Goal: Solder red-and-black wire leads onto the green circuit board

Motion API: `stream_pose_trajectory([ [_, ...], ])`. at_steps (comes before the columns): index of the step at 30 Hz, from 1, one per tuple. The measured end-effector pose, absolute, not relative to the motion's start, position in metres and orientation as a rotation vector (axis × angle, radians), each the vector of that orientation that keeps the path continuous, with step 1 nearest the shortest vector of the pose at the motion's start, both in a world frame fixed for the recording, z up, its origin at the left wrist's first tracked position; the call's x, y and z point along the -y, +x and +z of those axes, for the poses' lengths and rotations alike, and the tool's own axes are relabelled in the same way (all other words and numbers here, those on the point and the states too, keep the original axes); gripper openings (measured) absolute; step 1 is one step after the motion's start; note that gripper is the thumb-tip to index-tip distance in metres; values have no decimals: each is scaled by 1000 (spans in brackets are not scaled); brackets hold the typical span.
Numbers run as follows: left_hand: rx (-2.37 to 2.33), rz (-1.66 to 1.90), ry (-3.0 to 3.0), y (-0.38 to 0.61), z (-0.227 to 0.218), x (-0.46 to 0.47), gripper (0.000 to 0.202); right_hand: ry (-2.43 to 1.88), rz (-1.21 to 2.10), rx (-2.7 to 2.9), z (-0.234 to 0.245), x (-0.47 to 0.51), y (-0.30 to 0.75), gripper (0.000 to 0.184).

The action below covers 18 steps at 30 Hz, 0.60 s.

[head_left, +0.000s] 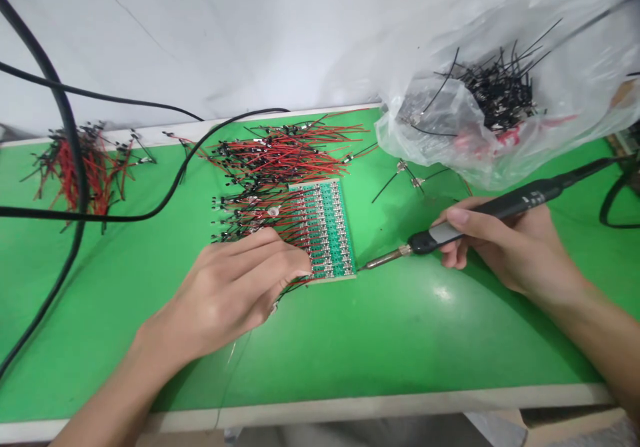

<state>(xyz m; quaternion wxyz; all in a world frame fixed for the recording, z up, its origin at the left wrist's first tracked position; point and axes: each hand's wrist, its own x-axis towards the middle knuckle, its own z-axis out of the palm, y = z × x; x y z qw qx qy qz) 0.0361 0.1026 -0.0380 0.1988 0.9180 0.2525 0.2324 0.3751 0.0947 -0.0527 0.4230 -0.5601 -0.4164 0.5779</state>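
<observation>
A green circuit board panel [330,234] lies on the green mat, with rows of small solder pads. Red wires [295,224] run from its left part to black ends on the left. My left hand [245,274] rests over the lower left of the panel, finger and thumb pinched on a red wire at the bottom row; the fingertips are partly hidden. In my right hand [500,240] is a soldering iron [480,224], gripped like a pen. Its tip points left, close to the panel's lower right corner; I cannot tell whether they touch.
Behind the panel lies a heap of red and black wires [285,150], with another wire pile [85,167] at far left. A plastic bag [425,127] of black wires stands back right. Thick black cables [65,114] cross the left side. Loose black leads [415,179] lie near the bag.
</observation>
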Motion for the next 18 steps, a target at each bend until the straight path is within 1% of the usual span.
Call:
stream_pose_trajectory([
  [18, -836, 646, 2647, 40, -36, -103, 19, -1295, 1513, 1050, -51, -95, 376, 18],
])
